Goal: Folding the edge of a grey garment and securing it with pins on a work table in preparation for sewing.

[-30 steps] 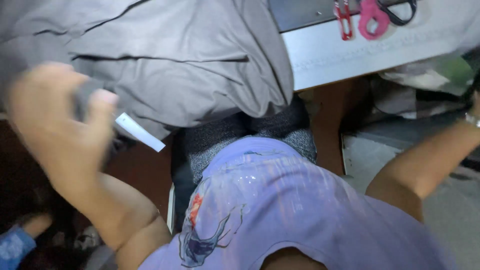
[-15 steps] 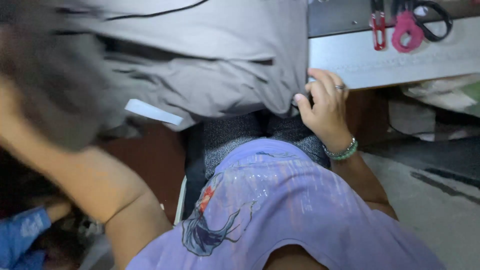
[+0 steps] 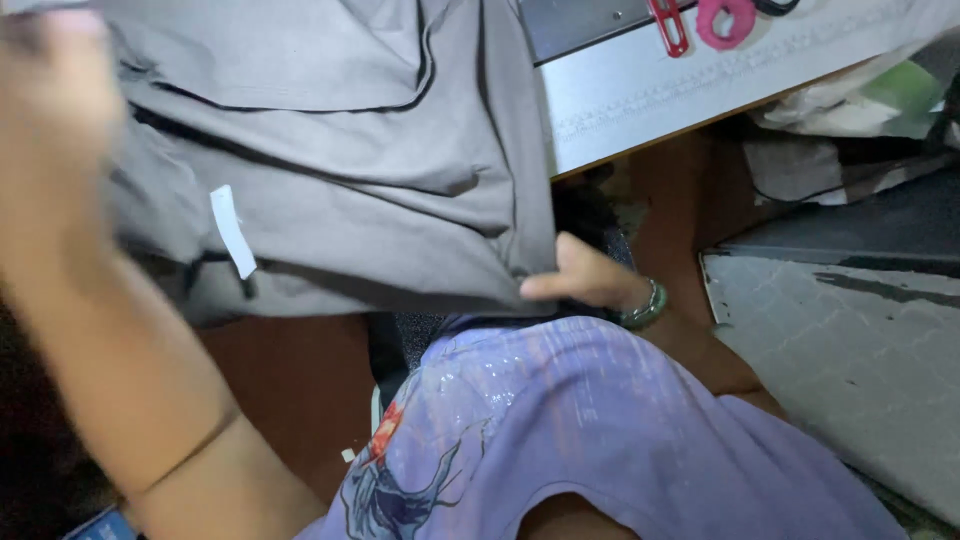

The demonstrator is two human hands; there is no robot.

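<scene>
Grey knit garment with dark overlocked seams [image 3: 330, 170] hangs off the front edge of the pale grey work table [image 3: 640, 95] and drapes over your lap. A white rectangular sewn-in label [image 3: 232, 232] shows on its lower left fold.

Your right hand [image 3: 585, 280] sits at the garment's lower right hem, just below the table edge. The thumb lies along the cloth, and the fingers are tucked under the hem, so I read it as a pinch on the edge, though the fingertips themselves are hidden. A green bead bracelet [image 3: 648, 305] is on that wrist.

Your left hand [image 3: 55, 110] is raised at the upper left, close to the lens and heavily blurred. It is near or against the garment's left side; I cannot tell whether it is spread or gripping cloth.

A red clip-shaped tool [image 3: 668, 25] and pink-handled scissors [image 3: 725, 20] lie on the table top, well apart from both hands.

Handling notes, as judgement:
- Keep your right pinch on the hem itself, not on a loose fold, so the layers stay aligned.
- The knit will likely stretch and slide. Support its weight on the table or your lap rather than letting it hang from one corner.
- Bring your left hand to a matching edge grip before pulling, so tension runs evenly across the seam.
- Watch that the label side stays where you can see it, as it marks orientation.
- Keep the cloth from dragging toward the scissors.
</scene>
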